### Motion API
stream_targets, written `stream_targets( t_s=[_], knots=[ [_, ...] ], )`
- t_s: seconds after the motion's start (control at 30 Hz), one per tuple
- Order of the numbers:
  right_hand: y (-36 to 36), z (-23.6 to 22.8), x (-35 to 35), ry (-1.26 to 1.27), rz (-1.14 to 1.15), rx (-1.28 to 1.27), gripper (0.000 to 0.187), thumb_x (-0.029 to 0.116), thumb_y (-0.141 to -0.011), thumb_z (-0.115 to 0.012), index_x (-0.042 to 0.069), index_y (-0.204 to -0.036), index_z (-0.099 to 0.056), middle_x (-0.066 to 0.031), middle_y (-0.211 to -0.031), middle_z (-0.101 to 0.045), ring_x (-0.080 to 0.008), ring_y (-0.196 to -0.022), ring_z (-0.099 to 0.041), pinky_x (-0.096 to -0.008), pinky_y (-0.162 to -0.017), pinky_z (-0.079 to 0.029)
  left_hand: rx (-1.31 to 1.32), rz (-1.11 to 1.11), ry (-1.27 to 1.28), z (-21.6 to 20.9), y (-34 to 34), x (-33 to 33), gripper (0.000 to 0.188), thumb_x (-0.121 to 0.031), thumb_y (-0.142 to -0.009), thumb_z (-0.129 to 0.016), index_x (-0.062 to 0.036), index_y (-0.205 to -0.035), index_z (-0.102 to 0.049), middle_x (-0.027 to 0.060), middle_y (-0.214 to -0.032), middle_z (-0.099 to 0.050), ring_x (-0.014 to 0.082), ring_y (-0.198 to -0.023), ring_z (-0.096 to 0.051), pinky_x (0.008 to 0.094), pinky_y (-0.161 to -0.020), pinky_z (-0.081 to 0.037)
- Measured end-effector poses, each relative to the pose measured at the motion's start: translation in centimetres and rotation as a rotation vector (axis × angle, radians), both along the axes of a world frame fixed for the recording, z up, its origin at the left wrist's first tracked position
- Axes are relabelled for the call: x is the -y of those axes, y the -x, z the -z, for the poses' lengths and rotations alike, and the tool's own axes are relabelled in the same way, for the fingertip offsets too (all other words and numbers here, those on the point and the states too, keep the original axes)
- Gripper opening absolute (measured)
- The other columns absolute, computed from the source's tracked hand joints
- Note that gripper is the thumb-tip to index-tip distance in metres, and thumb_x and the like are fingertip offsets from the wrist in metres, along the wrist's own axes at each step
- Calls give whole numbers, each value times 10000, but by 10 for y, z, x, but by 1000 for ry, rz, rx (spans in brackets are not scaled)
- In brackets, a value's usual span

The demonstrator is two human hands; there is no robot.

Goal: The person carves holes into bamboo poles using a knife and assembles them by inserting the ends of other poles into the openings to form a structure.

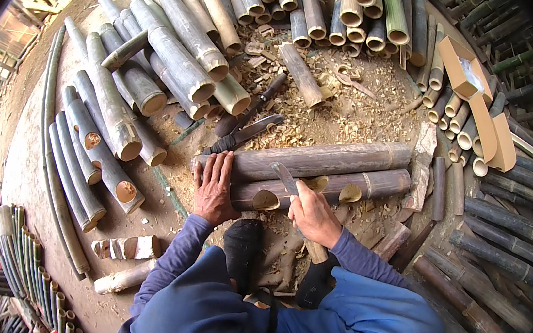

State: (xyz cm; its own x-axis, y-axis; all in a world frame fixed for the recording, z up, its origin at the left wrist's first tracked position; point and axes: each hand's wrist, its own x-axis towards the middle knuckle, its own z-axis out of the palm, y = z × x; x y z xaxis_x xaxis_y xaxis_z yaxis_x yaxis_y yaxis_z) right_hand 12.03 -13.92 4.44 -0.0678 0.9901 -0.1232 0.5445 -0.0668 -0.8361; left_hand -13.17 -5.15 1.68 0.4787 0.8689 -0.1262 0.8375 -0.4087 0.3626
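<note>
Two dark bamboo poles lie side by side across the ground in front of me. The far bamboo pole (325, 158) is whole along its top. The near bamboo pole (374, 184) has two scooped openings cut in its side, showing pale wood. My left hand (214, 189) rests at their left ends, its fingers stretched and spread over the far pole. My right hand (313, 212) is closed around a long-handled knife (285, 178). The blade lies over the poles near their middle, and the wooden handle sticks out below my fist.
Beyond the poles lie sheathed-looking blades (262, 127), a short bamboo piece (302, 75) and wood chips (356, 117). Bamboo stacks (181, 51) ring the far side and left; more poles (506, 224) lie right. An opened cardboard box (463, 72) sits on the right. My dark-covered feet (243, 248) are close below.
</note>
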Motion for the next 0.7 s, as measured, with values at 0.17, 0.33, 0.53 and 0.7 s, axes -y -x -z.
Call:
stream_targets(
  t_s=[0.17,0.33,0.53,0.7],
  knots=[
    [16,16,-8,56,-60,126,168,111,-1031,-457,-50,-1053,-502,-172,-694,-653,-300,-572,-680,-423,-568,-551,18,6,-10,6,6,3,1415,-287,-430,-936,-94,-1633,-216,135,-1630,-338,370,-1533,-290,599,-1258,-153],
    [9,-7,17,61,-11,1,185,147,-1051,-476,-6,-1109,-562,-123,-764,-650,-224,-632,-669,-417,-586,-560,16,20,-24,5,9,0,1426,-350,-430,-960,-92,-1626,-227,141,-1609,-357,363,-1526,-294,592,-1253,-164],
    [-86,-12,60,-118,825,-365,337,124,-1019,-481,24,-1338,-519,-45,-905,-597,-118,-774,-583,-311,-707,-545,33,146,105,-6,16,-53,1147,-723,-614,-847,-49,-1463,-471,209,-1429,-531,395,-1364,-476,549,-1144,-320],
    [-128,49,164,191,1104,329,599,184,-975,-540,-74,-1489,-372,-225,-1287,-602,-366,-1084,-632,-444,-989,-483,-86,226,314,13,-15,-94,943,-773,-699,-784,-4,-1216,-606,227,-1135,-676,406,-1104,-654,499,-937,-498]
  ],
)
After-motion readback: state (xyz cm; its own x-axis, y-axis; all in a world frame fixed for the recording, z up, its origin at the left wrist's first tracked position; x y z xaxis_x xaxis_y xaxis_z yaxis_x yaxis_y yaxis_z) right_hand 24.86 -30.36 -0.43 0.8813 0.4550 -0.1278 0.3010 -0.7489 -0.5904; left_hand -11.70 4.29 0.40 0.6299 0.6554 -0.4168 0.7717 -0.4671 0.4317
